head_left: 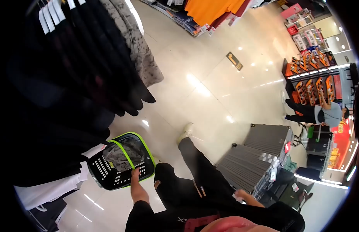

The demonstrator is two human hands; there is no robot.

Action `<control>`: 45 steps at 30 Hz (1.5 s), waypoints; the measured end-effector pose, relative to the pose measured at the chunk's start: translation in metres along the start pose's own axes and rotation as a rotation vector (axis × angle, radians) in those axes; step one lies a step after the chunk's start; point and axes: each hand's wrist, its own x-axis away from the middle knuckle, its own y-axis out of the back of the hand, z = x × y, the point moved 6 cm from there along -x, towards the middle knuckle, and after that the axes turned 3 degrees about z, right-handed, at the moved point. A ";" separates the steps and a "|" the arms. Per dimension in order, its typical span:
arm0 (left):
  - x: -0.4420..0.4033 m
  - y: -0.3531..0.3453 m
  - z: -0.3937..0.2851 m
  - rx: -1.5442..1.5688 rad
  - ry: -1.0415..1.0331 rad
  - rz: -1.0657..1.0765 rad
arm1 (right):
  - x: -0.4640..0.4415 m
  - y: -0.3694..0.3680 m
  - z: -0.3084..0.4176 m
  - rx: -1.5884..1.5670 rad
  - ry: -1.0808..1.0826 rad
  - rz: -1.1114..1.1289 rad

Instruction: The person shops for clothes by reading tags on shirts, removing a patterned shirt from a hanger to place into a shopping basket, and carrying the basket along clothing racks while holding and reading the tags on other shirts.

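1. Clasping near end of green handle (124, 152) w/ L grip (136, 173), right at rim of blk basket (148, 167).
2. Can see grey cloth (135, 150) inside basket, just beyond L grip & a bit L of it, partly under handle.
3. Can see dark hanging garments (83, 73) farther beyond & L of L grip, plus white garment (61, 187) well L.
4. Can't tell state of R grip (244, 196), spread or pressed tog.; too small/blurry.
5. Can see grey ribbed suitcases (245, 164) just beyond R grip; can't tell re contact.
6. Can see other person (330, 115) well beyond & R of R grip, nr orange/blk display (310, 92).
7. Can see floor sign (234, 61) far ahead of R grip.
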 end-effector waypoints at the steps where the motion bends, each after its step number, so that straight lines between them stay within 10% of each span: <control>1: 0.008 0.000 -0.005 0.086 -0.008 -0.087 | 0.019 -0.005 0.003 -0.479 -0.200 0.129; 3: 0.024 0.007 -0.017 0.119 0.037 -0.224 | 0.068 0.034 0.033 -1.064 -0.497 0.068; 10: 0.151 0.055 -0.076 0.296 0.101 -0.708 | 0.011 0.186 -0.011 -1.219 -0.162 -0.476; 14: 0.197 0.022 -0.117 0.792 0.009 -0.342 | -0.112 0.134 -0.101 -1.547 0.061 -0.516; 20: 0.238 -0.121 -0.238 0.844 -0.119 -0.091 | -0.012 0.250 -0.134 -1.489 -0.046 -0.815; 28: 0.231 -0.205 -0.357 1.012 -0.126 -0.001 | 0.038 0.256 -0.139 -1.931 -0.005 -0.637; 38: 0.263 -0.308 -0.475 1.178 -0.109 0.110 | 0.030 0.300 -0.203 -1.535 0.111 -0.494; 45: 0.228 -0.309 -0.510 1.147 -0.081 0.060 | 0.119 0.463 -0.254 -1.526 -0.053 -0.655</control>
